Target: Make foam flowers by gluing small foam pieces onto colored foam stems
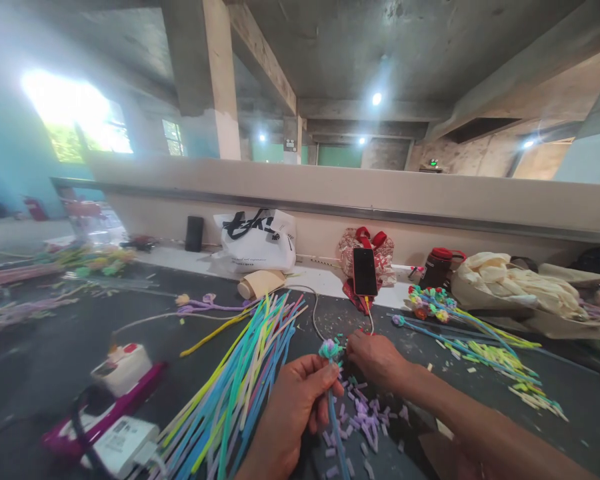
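Note:
My left hand (300,400) pinches a blue stem just under a small teal and purple fuzzy flower (331,349). The stem (336,433) hangs down below the fingers toward the bottom edge. Just right of the flower is my right hand (375,357), its fingers bent and pressed together; whatever is between them is hidden. Short purple pieces (370,423) lie scattered on the dark table under both hands. A large bundle of colored fuzzy stems (240,387) lies to the left of my left hand.
A phone (365,272) leans on a patterned bag (390,247), its cable running down to the table. Finished-looking flowers (430,303) and yellow-green bits (500,360) lie right. A white bag (257,240) stands behind; a magenta power strip (130,407) with white plugs is front left.

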`<move>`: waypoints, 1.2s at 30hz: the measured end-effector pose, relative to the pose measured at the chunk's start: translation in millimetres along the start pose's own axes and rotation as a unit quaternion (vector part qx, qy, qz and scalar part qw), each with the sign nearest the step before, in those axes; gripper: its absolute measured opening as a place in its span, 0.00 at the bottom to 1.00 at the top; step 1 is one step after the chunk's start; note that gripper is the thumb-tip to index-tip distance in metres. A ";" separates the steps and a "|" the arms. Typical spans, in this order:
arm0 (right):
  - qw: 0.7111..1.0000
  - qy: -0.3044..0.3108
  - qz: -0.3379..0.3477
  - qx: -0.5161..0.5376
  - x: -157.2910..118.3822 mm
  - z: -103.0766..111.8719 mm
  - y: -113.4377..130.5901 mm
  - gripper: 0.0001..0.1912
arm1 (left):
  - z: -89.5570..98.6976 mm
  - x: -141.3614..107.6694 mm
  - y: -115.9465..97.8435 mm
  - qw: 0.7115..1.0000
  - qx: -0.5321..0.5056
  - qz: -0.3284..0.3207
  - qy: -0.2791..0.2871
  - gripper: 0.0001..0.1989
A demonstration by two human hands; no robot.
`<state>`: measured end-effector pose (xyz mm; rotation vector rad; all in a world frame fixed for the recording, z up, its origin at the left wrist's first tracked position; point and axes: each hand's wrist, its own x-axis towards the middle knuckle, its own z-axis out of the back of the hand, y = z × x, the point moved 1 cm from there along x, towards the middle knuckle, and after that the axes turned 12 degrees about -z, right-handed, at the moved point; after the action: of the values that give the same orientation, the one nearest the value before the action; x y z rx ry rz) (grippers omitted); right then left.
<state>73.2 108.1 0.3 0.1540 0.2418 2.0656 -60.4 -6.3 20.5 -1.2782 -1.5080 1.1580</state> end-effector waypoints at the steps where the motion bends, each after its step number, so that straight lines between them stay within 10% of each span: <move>1: 1.000 -0.001 -0.004 0.026 -2.7 3.3 -0.4 0.08 | -0.6 -0.6 0.2 1.000 -0.010 0.001 0.001 0.13; 6: 0.981 0.047 0.003 0.189 -32.5 21.6 0.2 0.08 | -5.7 -2.7 4.8 0.998 -0.052 0.027 0.032 0.13; 12: 0.842 0.083 -0.036 0.532 -62.6 22.8 11.5 0.08 | -13.2 -1.9 16.0 0.995 -0.082 0.037 0.034 0.11; 27: 0.826 0.026 -0.018 0.563 -63.0 14.5 22.4 0.08 | -14.7 -3.7 15.4 0.995 -0.080 0.048 0.044 0.13; 36: 0.741 0.093 -0.003 0.665 -69.7 10.5 21.1 0.11 | -13.2 -1.8 26.2 0.988 -0.112 0.058 0.084 0.12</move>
<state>91.3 38.3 14.9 0.7943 1.8112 1.4995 -41.4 -4.7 -2.0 -1.5928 -1.4834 0.9457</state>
